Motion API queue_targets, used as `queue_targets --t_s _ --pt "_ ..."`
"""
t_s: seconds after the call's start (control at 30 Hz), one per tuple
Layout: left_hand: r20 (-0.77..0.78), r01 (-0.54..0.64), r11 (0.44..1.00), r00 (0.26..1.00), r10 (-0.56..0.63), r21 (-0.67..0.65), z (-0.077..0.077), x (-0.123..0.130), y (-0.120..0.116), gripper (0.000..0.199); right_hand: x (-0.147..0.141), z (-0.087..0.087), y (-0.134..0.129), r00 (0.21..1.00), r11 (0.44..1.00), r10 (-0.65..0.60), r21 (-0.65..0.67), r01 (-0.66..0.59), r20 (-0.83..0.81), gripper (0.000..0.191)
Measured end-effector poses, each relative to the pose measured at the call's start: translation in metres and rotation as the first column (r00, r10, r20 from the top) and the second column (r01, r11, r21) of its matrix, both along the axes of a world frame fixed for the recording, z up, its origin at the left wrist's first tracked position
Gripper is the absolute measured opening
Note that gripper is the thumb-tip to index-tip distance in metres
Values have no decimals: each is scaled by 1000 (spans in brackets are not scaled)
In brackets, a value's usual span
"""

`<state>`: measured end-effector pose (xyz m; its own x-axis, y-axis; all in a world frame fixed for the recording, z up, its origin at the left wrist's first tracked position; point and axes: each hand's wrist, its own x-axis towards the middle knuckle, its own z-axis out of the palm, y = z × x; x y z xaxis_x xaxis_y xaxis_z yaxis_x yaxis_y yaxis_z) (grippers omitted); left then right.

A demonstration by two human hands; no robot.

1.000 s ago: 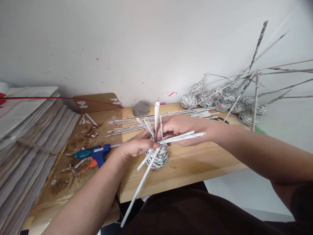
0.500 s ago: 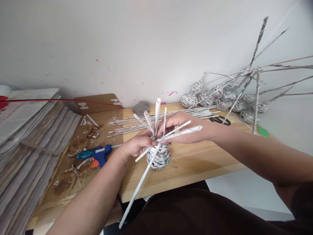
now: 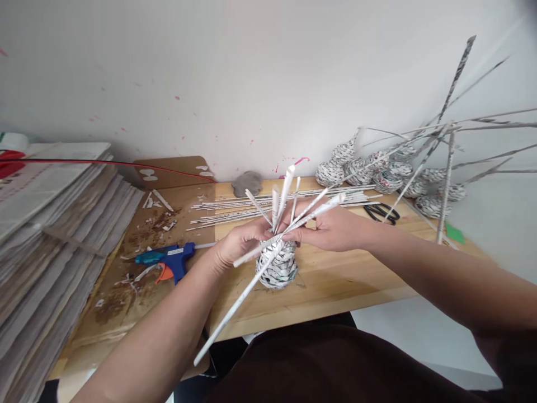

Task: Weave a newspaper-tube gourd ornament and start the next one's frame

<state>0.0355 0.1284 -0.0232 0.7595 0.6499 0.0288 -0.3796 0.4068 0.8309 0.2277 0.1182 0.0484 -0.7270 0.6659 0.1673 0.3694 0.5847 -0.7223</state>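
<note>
A rounded piece woven from newspaper tubes [image 3: 277, 268] stands on the wooden table, with several paper tubes fanning out of its narrow top. One long tube [image 3: 237, 308] slants down to the lower left, past the table's front edge. On the left side of the neck, my left hand [image 3: 243, 240] is closed round the piece's top. My right hand [image 3: 323, 224] grips the neck from the right, thumb in front near the tube bases, other fingers partly hidden behind the tubes.
A blue glue gun [image 3: 176, 258] lies on cardboard at the left, beside stacked newspapers [image 3: 54, 246]. Loose paper tubes [image 3: 235, 210] lie behind the hands. Black scissors [image 3: 381, 212] and several woven pieces [image 3: 361, 170] are at the back right.
The camera view has shifted slightly. The long tube's lower end has swung left and up, and the upright tubes lean more to the right. My right thumb has shifted at the neck.
</note>
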Motion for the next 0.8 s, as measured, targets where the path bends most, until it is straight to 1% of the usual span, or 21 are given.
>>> queue_targets --t_s 0.1,0.27,0.37,0.57,0.67,0.73,0.8 --pt "29 -8 999 1000 7 36 -2 -2 0 56 1 -1 -2 1000 1000 -24 -12 24 12 6" --pt "7 11 1000 1000 -11 7 -9 -4 2 52 1 -6 -1 999 998 -34 -48 34 4 10" --pt "4 18 1000 1000 -18 19 -11 -3 4 53 1 -6 -1 999 997 -36 -64 36 -1 10" --pt "-2 -26 999 1000 26 25 -6 0 0 41 2 -5 -5 997 996 -60 -68 62 39 10" --pt "-4 -61 996 998 61 70 -4 2 -2 37 3 -9 -6 995 992 -97 -78 98 26 13" --pt "-42 -81 990 995 87 118 -4 3 -1 39 3 -14 -6 993 990 -117 -76 116 -9 17" --pt "-97 -100 978 988 119 182 -5 3 0 42 3 -18 -9 992 992 -122 -47 120 -37 21"
